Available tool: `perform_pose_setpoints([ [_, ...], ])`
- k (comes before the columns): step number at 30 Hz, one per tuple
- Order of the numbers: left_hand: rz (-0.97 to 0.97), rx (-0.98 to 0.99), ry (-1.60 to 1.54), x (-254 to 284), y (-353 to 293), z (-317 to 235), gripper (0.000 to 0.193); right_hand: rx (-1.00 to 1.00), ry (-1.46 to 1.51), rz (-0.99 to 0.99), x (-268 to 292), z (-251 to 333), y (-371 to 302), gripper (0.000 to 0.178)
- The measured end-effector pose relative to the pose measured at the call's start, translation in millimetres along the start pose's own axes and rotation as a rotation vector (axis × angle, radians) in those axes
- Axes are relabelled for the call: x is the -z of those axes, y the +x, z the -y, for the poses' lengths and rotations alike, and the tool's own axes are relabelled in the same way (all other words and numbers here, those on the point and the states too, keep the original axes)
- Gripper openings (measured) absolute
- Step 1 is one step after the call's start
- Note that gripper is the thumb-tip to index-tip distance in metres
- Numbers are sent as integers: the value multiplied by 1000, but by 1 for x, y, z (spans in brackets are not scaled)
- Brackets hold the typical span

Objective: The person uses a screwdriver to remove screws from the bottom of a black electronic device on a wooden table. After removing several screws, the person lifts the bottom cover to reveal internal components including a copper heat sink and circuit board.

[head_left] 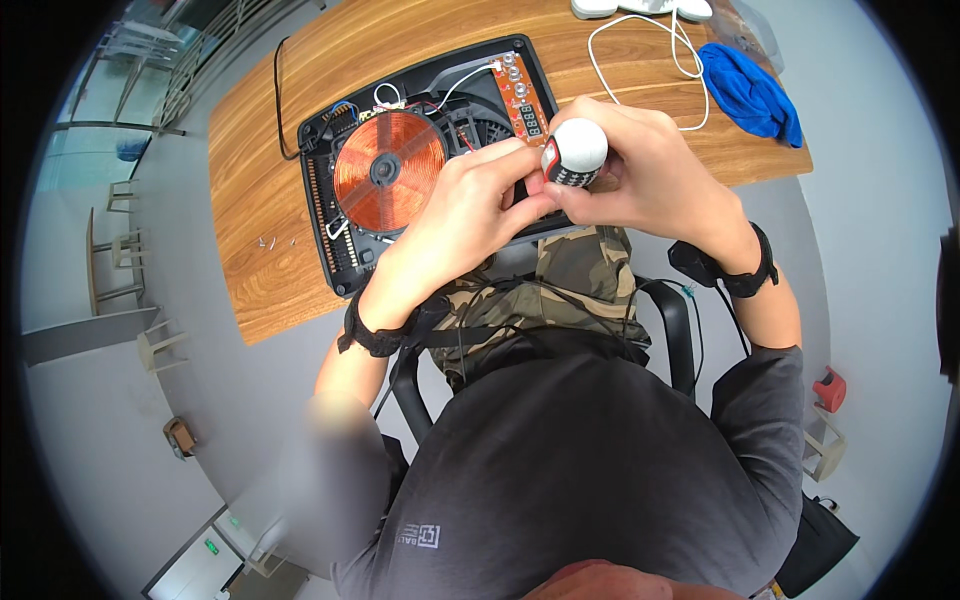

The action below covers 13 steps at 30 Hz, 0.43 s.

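Note:
A small bottle (580, 148) with a rounded white end and a black and red label stands up toward me over the table's near edge. My right hand (650, 170) is closed round it, thumb on the near side and fingers on the far side. My left hand (480, 195) is closed in a pinch against the bottle's left side; what its fingertips hold is hidden. Below them lies an opened induction cooker (322, 215), its black housing showing a round copper coil (390, 170) and an orange circuit board (518, 85) with a digit display.
Several small screws (275, 243) lie on the wooden table (255, 290), left of the cooker. A black cable (277, 90) runs along the far left. At the right are a blue cloth (750, 90), a white cord (592, 50) and a white power strip (640, 8).

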State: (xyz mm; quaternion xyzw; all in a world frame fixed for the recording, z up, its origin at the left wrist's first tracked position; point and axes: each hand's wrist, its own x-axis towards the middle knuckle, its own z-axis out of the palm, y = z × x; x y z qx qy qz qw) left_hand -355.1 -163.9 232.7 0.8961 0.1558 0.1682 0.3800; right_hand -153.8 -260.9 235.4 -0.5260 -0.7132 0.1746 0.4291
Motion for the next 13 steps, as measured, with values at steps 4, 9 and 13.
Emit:
perform_pose_setpoints([
  [4,7,-2,18,1,0,0,22,-3,-12,17,1,1,1,35],
  [9,19,11,23,2,-2,1,21,1,-6,44,1,2,2,34],
  [13,-5,-31,28,3,-3,1,22,-13,-9,53,2,4,4,35],
])
